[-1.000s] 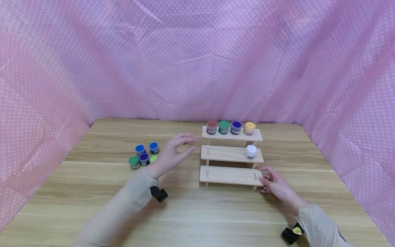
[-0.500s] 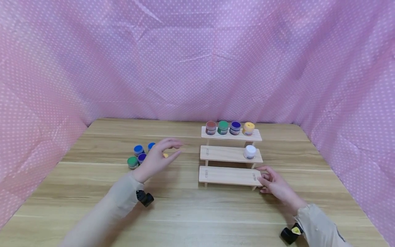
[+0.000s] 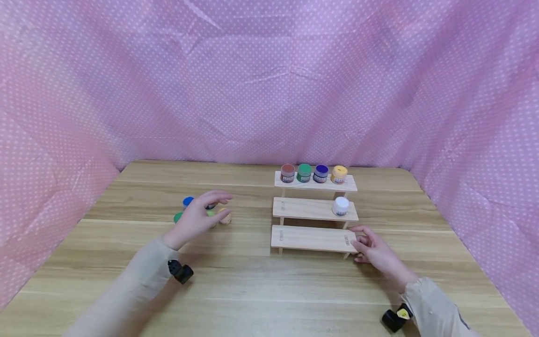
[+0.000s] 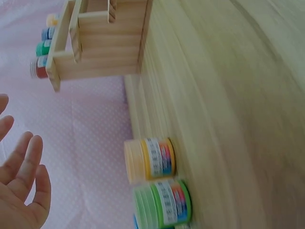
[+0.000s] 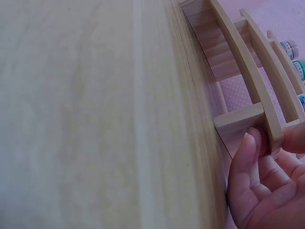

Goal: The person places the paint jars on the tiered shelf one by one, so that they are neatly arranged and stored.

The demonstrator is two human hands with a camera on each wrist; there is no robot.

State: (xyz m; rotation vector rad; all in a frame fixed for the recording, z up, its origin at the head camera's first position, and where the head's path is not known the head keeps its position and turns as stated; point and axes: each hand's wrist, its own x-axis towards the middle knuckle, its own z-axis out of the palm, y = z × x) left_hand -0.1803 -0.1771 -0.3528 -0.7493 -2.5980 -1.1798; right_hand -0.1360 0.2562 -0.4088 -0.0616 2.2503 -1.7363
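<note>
My left hand (image 3: 195, 217), thumb and fingers wide apart, holds nothing near 5 or more small round plastic jars (image 3: 225, 217), partly hidden, on the wood-grain surface (image 3: 261, 295). My right hand (image 3: 379, 255) pinches the lowest shelf's right end on 1 pale wooden 3-shelf stand (image 3: 312, 238). Its top holds 4 jars: red-brown jar (image 3: 287, 173), green jar (image 3: 304, 173), violet jar (image 3: 321, 173), yellow jar (image 3: 338, 174); its middle, 1 white jar (image 3: 340, 206).

Curtained-off tabletop workspace: pink dotted cloth (image 3: 269, 93) hung behind and beside wood-grain table (image 3: 269, 290); room type hidden
</note>
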